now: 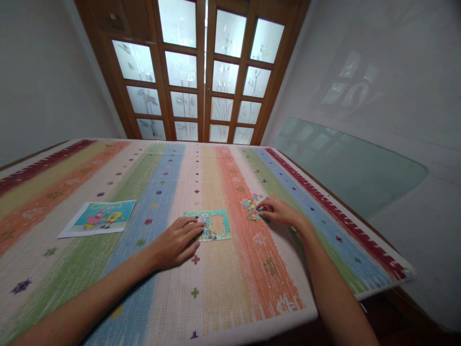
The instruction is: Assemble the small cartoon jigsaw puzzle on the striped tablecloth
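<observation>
The jigsaw puzzle (218,236) lay mid-table on the striped tablecloth (223,288). Its border and left part were joined, but 1 gap in the middle showed bare cloth. The left hand (176,242) rested flat on its left edge, fingers extended and loosely together, gripping nothing. The right hand (279,211) reached into the loose pieces (252,209) just right of the puzzle; whether its curled fingertips pinched a piece could not be told. A cartoon reference picture (103,217) lay well apart to the left.
</observation>
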Action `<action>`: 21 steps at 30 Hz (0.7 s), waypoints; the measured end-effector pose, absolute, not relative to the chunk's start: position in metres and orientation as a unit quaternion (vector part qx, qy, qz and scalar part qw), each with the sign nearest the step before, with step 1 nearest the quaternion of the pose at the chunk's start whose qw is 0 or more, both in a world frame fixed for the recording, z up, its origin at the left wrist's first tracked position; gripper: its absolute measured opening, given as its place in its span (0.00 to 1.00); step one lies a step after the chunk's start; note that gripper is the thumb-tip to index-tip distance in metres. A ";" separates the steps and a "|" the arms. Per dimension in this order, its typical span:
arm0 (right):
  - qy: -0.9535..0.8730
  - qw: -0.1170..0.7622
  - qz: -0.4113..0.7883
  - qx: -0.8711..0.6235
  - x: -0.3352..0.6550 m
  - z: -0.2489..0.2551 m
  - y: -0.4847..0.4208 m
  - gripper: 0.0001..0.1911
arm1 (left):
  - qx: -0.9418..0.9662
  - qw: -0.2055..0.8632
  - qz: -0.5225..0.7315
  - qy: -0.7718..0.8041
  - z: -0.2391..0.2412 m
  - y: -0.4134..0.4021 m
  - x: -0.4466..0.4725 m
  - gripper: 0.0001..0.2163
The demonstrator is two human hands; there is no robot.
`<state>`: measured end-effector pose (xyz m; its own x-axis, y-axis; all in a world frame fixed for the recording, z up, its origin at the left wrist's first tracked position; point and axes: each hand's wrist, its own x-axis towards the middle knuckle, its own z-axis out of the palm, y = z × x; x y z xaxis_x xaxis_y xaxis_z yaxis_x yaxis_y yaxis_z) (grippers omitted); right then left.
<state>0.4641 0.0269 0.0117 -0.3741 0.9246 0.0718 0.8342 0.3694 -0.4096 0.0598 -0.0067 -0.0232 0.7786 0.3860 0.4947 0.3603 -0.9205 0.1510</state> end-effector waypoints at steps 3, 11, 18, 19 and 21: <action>-0.816 0.154 0.141 -0.539 0.462 0.006 0.029 0.08 | 0.942 0.017 0.269 0.198 -0.024 -0.006 0.060 0.17; -0.820 0.176 0.126 -0.529 0.462 0.000 0.033 0.04 | 0.944 0.010 0.266 0.196 -0.025 -0.006 0.060 0.16; -0.808 0.174 0.141 -0.546 0.460 -0.002 0.033 0.04 | 0.944 0.004 0.264 0.196 -0.026 -0.006 0.059 0.15; -0.806 0.171 0.144 -0.549 0.460 -0.002 0.033 0.04 | 0.944 0.003 0.263 0.197 -0.026 -0.006 0.059 0.15; -0.803 0.165 0.149 -0.553 0.461 -0.001 0.032 0.05 | 0.944 0.006 0.263 0.199 -0.026 -0.006 0.059 0.15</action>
